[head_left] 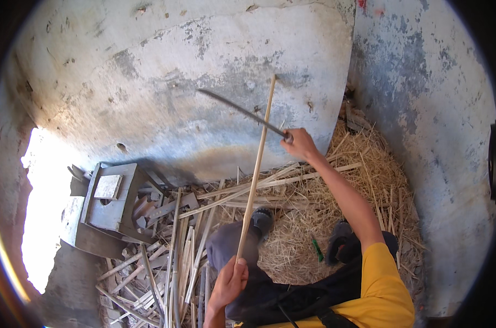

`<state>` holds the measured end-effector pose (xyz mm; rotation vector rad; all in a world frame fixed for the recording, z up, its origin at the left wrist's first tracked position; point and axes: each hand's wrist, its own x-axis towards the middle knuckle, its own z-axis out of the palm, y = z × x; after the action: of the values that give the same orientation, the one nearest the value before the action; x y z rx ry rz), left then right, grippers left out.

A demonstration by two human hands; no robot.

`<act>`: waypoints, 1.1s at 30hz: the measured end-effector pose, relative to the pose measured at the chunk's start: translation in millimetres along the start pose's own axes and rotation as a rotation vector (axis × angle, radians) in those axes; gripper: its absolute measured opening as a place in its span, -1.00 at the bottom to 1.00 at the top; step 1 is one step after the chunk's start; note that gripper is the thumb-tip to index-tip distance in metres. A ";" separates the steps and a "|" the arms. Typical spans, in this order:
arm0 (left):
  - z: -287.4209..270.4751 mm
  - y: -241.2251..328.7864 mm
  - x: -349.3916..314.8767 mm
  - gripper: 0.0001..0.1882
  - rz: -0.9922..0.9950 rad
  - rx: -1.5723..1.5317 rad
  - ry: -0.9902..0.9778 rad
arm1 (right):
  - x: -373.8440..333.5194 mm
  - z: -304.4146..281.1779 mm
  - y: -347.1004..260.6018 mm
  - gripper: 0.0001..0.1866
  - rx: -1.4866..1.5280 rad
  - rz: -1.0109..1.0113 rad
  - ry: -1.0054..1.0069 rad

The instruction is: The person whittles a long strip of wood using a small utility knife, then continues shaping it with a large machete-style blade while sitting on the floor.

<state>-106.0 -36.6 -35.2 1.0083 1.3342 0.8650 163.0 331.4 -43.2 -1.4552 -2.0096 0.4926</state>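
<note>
My left hand [229, 281], low in the middle, is closed round the near end of a long pale wooden strip [253, 186]. The strip slants up and away, its far end close to the wall. A long knife [231, 106] with a slim dark blade is gripped in my right hand [301, 145], which covers most of its handle. Its blade points to the upper left and crosses the strip in the view, over its upper part. Whether blade and strip touch, I cannot tell.
Straw and shavings [297, 246] cover the floor round my feet, with a small green object [317, 250] among them. Several loose strips [188, 262] lie in a heap at the left. Beyond stands a worn wooden box [110, 202]. A stained wall [166, 71] rises ahead, another [423, 136] at right.
</note>
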 end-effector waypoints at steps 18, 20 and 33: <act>-56.0 -40.8 -47.4 -0.61 -0.062 0.101 -0.231 | -155.5 -19.1 -113.5 -0.78 1.439 0.212 -0.032; -61.7 -13.1 -44.2 -0.58 -0.021 0.438 -0.137 | -162.7 -23.6 -119.2 -0.79 1.377 0.173 0.054; 5.2 73.6 13.2 -0.71 0.426 0.351 -0.198 | -205.1 -45.0 -154.2 -0.81 1.341 0.117 -0.033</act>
<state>-95.5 0.9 28.8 1.6517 1.1398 0.8291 126.2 85.0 33.0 -0.6616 -1.0673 1.5129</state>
